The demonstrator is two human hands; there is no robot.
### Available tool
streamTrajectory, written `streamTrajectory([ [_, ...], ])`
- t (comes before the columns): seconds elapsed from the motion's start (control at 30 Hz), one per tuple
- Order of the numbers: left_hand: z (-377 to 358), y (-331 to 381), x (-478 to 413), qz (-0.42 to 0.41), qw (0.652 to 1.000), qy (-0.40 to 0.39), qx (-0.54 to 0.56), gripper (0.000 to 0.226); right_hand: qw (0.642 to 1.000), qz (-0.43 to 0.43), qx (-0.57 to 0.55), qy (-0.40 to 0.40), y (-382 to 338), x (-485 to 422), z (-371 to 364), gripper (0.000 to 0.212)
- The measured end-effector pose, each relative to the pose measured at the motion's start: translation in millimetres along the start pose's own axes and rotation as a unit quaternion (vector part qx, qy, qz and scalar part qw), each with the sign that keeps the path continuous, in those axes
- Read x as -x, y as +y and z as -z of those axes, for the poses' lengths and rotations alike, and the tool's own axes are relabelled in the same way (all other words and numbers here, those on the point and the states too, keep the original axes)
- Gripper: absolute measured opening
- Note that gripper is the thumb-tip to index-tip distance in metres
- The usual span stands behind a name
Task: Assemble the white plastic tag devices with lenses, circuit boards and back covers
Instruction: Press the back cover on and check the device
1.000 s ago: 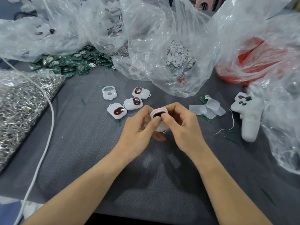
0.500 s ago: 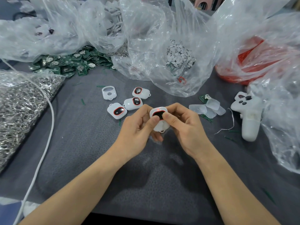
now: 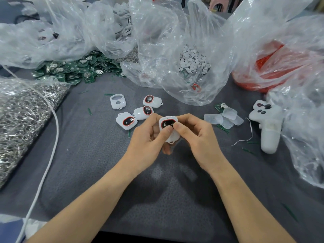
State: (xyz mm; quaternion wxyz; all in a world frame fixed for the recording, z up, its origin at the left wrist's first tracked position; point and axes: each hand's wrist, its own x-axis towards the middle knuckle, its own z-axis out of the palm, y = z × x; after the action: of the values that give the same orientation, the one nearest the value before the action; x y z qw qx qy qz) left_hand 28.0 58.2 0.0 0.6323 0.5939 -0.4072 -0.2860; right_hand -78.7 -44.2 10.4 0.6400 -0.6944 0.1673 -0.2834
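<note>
A white tag device (image 3: 168,122) with a red-ringed dark window is held above the grey mat in both hands. My left hand (image 3: 149,139) grips it from the left, thumb on its front. My right hand (image 3: 196,137) grips it from the right, its thumb pressing beside the left thumb on the window. Three assembled tags (image 3: 126,120) (image 3: 143,112) (image 3: 151,101) lie just beyond my hands. An empty white shell (image 3: 118,101) lies further left. Clear lenses (image 3: 222,117) sit to the right, and green circuit boards (image 3: 77,69) are piled at the back left.
Crumpled clear bags (image 3: 184,50) crowd the back, one holding small white discs (image 3: 192,62). A bag of metal rings (image 3: 21,111) lies on the left with a white cable (image 3: 50,146) across it. A white controller (image 3: 268,127) lies on the right, a red bag (image 3: 266,67) behind it.
Both hands have lifted the tag slightly further away, and the thumbs have shifted on its front. Nothing on the mat has moved.
</note>
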Motion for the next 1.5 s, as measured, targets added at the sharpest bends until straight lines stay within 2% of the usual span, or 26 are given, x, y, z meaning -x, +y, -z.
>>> streamTrajectory([
  [0.5, -1.7, 0.2, 1.5, -0.008, 0.998, -0.016, -0.061, 0.011, 0.999, 0.009, 0.014, 0.046, -3.8, 0.0, -2.7, 0.012],
  [0.7, -2.2, 0.2, 1.5, -0.005, 0.999, -0.008, -0.045, 0.012, 1.0, 0.009, 0.004, 0.019, -4.4, 0.9, 1.7, 0.006],
  [0.8, -2.6, 0.4, 2.6, -0.011, 0.997, -0.013, -0.071, 0.011, 1.0, 0.002, 0.01, 0.016, -3.0, 0.2, -0.3, 0.008],
  [0.93, -4.4, 0.3, 3.5, -0.026, 0.991, -0.013, -0.133, 0.022, 0.999, -0.005, 0.032, 0.029, 0.1, -0.8, -2.4, 0.011],
  [1.13, -5.2, 2.1, 3.0, -0.023, 0.985, 0.002, -0.173, 0.02, 0.995, 0.002, 0.087, 0.05, 4.3, -0.9, -4.4, 0.013],
  [1.33, -5.9, 2.6, 2.5, -0.01, 0.989, 0.019, -0.143, 0.013, 1.0, 0.004, 0.018, 0.015, 3.6, -2.8, 0.9, 0.007],
  [1.4, -5.5, 2.1, 1.2, -0.011, 0.99, 0.02, -0.138, 0.013, 1.0, 0.01, 0.004, 0.029, 3.2, -3.7, 0.3, 0.006],
  [1.5, -6.0, 0.3, -1.1, -0.014, 0.989, 0.028, -0.142, 0.027, 0.997, 0.007, -0.017, 0.08, 1.9, -5.3, -0.4, 0.011],
])
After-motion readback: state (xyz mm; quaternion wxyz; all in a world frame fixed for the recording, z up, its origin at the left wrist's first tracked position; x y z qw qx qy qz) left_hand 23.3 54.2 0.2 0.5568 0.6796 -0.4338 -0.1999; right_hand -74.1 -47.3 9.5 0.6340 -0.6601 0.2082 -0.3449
